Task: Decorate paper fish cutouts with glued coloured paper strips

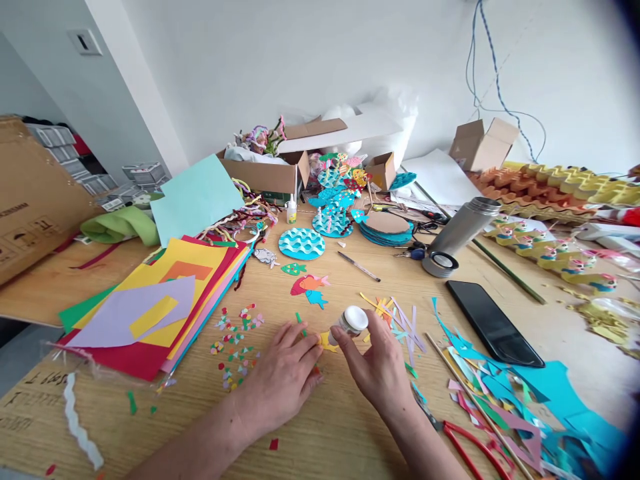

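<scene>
My right hand (pixel 374 368) grips a small white glue bottle (pixel 350 323), tilted with its tip down onto a yellow paper cutout (pixel 327 342) on the wooden table (pixel 320 427). My left hand (pixel 285 377) rests on the table just left of the cutout, fingers curled, fingertips pressing at its edge. Small coloured paper bits (pixel 235 347) lie to the left of that hand. Paper fish in red, blue and green (pixel 310 285) lie just beyond both hands.
A stack of coloured paper sheets (pixel 160 300) lies at left. Blue paper scraps (pixel 505 387), red-handled scissors (pixel 470 443) and a black phone (pixel 493 323) sit at right. A metal flask (pixel 457 233) lies beyond; blue wave discs (pixel 301 243) and cardboard boxes (pixel 265 175) behind.
</scene>
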`<state>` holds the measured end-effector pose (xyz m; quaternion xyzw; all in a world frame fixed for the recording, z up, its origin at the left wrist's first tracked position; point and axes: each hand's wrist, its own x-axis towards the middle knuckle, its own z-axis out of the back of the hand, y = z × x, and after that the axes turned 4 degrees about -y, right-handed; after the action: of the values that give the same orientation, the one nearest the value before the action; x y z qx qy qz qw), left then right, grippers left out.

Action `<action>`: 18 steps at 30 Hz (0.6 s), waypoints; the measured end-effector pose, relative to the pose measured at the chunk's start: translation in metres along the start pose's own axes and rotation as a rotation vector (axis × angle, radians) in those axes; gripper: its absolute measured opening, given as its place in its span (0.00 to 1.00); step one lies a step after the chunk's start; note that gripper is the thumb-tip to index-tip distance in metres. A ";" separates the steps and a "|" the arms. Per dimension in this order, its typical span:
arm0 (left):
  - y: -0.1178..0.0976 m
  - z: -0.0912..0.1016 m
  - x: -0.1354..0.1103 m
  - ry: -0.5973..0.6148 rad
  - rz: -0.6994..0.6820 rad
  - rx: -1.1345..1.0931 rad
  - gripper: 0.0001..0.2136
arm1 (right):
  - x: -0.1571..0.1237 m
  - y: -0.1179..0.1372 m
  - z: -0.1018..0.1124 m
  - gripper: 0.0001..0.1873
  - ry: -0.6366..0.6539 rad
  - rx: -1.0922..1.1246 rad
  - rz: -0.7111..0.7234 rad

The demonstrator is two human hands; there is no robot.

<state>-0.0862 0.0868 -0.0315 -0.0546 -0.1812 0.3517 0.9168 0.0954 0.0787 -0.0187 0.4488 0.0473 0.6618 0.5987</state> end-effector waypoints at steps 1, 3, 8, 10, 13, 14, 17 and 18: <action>0.000 0.000 0.000 -0.001 0.000 -0.003 0.17 | 0.000 0.000 0.000 0.10 0.019 0.004 0.005; 0.000 0.000 0.000 0.001 0.005 -0.005 0.17 | 0.000 -0.002 0.001 0.10 0.038 -0.003 0.001; 0.000 0.002 0.001 0.020 0.009 -0.006 0.16 | 0.001 -0.007 0.003 0.12 -0.048 -0.045 -0.020; -0.001 0.002 0.001 0.026 0.012 -0.007 0.16 | 0.002 -0.008 0.003 0.11 -0.039 -0.040 -0.008; -0.001 0.002 0.001 0.032 0.016 -0.008 0.16 | 0.002 -0.010 0.004 0.11 -0.013 -0.036 -0.007; -0.001 0.002 0.001 0.033 0.016 -0.009 0.16 | 0.002 -0.011 0.004 0.12 -0.022 -0.040 -0.013; -0.001 0.003 0.001 0.036 0.012 -0.009 0.16 | 0.003 -0.013 0.005 0.12 -0.067 -0.057 -0.033; -0.001 0.003 0.001 0.037 0.011 -0.008 0.16 | 0.003 -0.013 0.006 0.12 -0.071 -0.058 -0.029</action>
<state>-0.0859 0.0867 -0.0284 -0.0658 -0.1656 0.3548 0.9178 0.1091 0.0819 -0.0220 0.4538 0.0132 0.6376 0.6224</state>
